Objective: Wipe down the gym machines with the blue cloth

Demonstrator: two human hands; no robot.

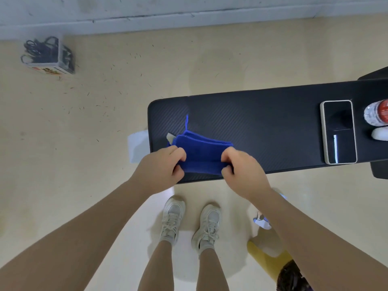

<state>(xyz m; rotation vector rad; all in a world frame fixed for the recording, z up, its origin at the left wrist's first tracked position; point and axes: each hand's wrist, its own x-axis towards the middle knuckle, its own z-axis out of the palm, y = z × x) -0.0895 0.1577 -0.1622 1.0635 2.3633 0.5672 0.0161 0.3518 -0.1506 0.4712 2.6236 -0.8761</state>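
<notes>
We pinch the folded cloth [202,153] with left hand [162,164] and right hand [244,171] mid-frame over the bench [262,122]; wiping seems barely begun.

At three o'clock the frame edge cuts off the bench [273,127], the bottle [376,113] and a white object [381,133]. Both hands [161,164] [241,166] hide the cloth's [201,152] near corners.
</notes>
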